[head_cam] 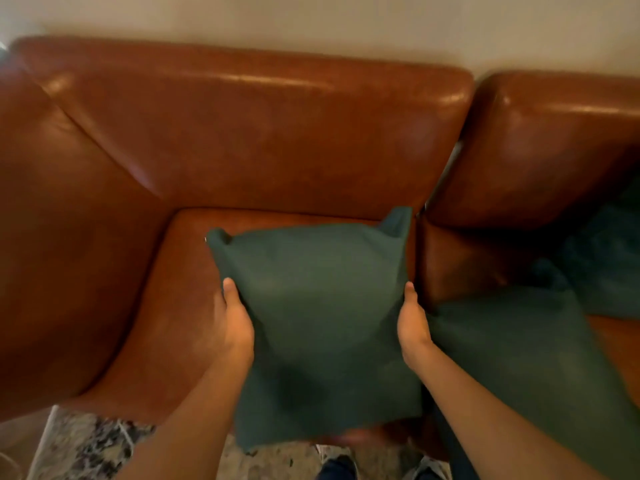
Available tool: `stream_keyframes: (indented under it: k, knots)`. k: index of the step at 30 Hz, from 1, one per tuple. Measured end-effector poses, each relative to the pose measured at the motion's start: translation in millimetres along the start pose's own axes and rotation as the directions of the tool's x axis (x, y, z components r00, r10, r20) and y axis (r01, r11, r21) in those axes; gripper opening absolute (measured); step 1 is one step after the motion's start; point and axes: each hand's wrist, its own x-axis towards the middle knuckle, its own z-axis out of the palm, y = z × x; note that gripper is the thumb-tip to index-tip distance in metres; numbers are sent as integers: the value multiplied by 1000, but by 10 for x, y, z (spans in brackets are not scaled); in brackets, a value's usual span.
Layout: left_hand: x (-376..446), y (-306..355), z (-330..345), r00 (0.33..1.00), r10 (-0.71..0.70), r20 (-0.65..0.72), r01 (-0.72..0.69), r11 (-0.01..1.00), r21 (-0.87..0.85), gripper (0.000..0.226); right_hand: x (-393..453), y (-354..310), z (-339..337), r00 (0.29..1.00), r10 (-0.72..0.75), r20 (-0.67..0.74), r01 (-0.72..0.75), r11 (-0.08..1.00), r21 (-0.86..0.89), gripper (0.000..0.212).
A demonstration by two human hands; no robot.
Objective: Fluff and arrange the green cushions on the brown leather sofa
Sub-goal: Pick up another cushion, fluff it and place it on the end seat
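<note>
Green cushion [318, 306] clamped between my left hand [235, 327] and right hand [414, 323], both gripping opposite edges, to compress filling above the leather sofa [242, 140] seat.

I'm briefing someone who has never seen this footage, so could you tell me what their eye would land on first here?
The eye goes first to the dark green cushion in the centre, gripped on either side by the left hand and the right hand above the seat of the brown leather sofa. Next comes a second green cushion lying on the seat to the right, with more green fabric in shadow behind it.
</note>
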Motion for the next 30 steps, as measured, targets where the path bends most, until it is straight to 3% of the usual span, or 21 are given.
stream_keyframes:
  k: [3,6,11,15,21,30]
  knots:
    - [111,559,-11,993,120,-10,-120,985,-121,76,-140,-338,140,999,-29,40,23,990,136,85]
    - [444,987,-23,988,152,-35,-156,962,-225,72,-240,-720,275,989,-112,92,86,965,248,87]
    - [431,1725,-52,986,159,-53,-167,914,-371,39,-347,-1374,516,942,-308,137,261,924,280,61]
    - [513,1949,14,989,142,-38,-144,895,-422,45,-267,-1691,685,915,-380,137,343,910,235,57]
    - [749,1890,89,998,71,2,-67,955,-288,64,-108,-1715,785,906,-373,202,356,927,116,61]
    - [936,1816,188,997,64,-36,-70,980,-187,66,-46,-1748,811,907,-370,202,364,929,66,61]
